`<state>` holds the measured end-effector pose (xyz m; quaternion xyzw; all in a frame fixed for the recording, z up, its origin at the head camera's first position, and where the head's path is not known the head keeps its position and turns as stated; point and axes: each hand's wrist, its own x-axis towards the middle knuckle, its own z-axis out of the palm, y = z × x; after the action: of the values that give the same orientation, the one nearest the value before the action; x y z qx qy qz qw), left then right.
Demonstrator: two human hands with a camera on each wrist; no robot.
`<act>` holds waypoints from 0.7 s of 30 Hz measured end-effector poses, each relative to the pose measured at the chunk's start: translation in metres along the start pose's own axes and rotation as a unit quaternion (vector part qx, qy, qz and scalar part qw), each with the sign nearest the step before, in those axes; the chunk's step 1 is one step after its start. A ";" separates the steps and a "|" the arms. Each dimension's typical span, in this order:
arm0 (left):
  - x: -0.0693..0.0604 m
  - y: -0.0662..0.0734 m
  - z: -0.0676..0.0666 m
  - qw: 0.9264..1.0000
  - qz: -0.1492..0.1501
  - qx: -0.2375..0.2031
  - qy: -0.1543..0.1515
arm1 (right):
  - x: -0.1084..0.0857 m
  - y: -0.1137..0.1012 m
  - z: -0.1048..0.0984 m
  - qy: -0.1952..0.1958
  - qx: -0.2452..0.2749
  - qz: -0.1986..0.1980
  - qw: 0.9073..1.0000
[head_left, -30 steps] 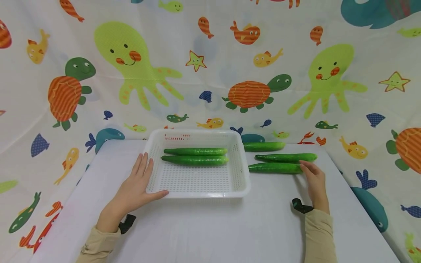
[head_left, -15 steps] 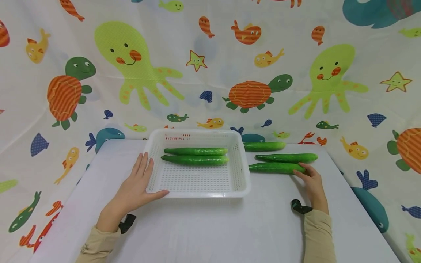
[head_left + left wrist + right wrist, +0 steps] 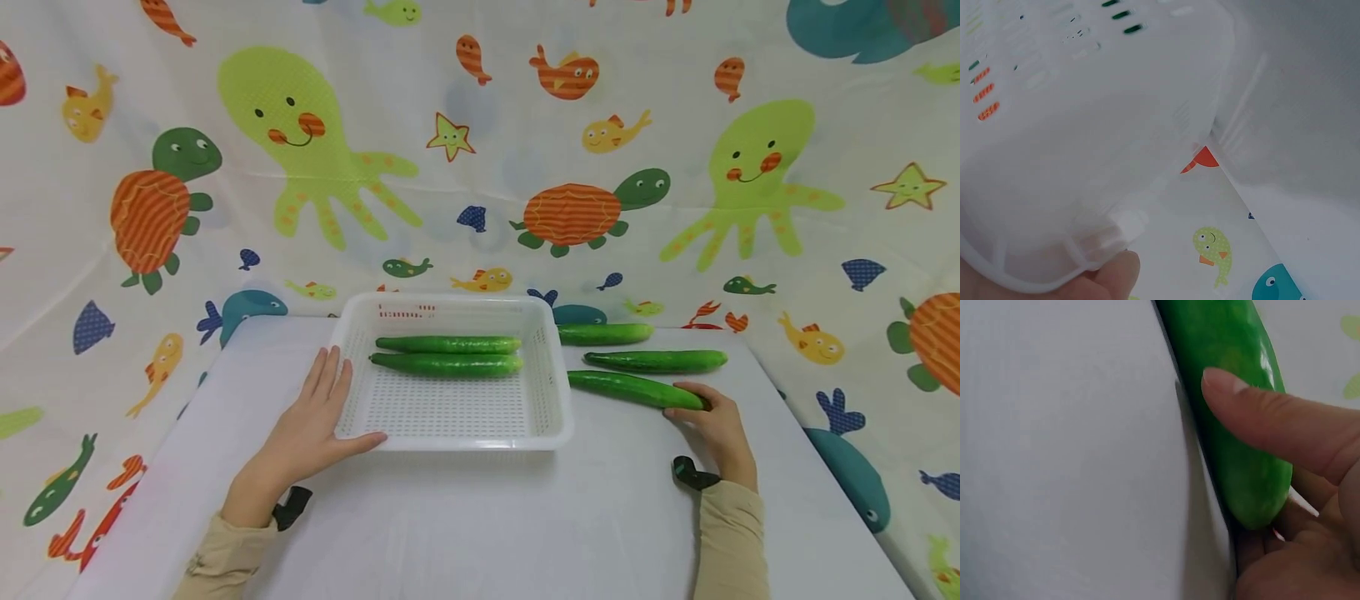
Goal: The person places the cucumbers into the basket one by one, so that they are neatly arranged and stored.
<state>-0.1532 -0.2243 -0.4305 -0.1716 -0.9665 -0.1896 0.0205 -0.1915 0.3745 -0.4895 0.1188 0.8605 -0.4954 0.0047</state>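
In the head view a white plastic basket (image 3: pixel 450 443) stands near the table's back edge, with two cucumbers (image 3: pixel 450 365) lying side by side inside. My left hand (image 3: pixel 303 425) rests against the basket's left side, fingers straight and thumb along the front rim; the left wrist view shows a fingertip (image 3: pixel 1119 275) at the rim. To the right of the basket my right hand (image 3: pixel 716 425) grips the near end of a cucumber (image 3: pixel 626 387), which lies at a slant. The right wrist view shows the thumb (image 3: pixel 1260 415) across that cucumber and fingers under its end.
Two more cucumbers lie right of the basket: one (image 3: pixel 652 361) just behind the gripped one, another (image 3: pixel 606 334) farther back, partly hidden by the basket wall. A white table (image 3: pixel 480 525) carries everything. Behind it hangs a patterned cloth (image 3: pixel 420 208).
My right hand has closed round the nearest cucumber's right end and drawn that end toward me, so it now slants away from the one behind. The left hand and basket have stayed put.
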 end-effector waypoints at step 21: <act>0.000 0.001 0.000 1.000 0.001 0.000 0.002 | -0.015 0.004 -0.025 -0.028 0.306 0.010 0.952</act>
<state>-0.1533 -0.2239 -0.4300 -0.1723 -0.9663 -0.1897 0.0228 -0.1731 0.3952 -0.4783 0.1091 0.6662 -0.7378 -0.0028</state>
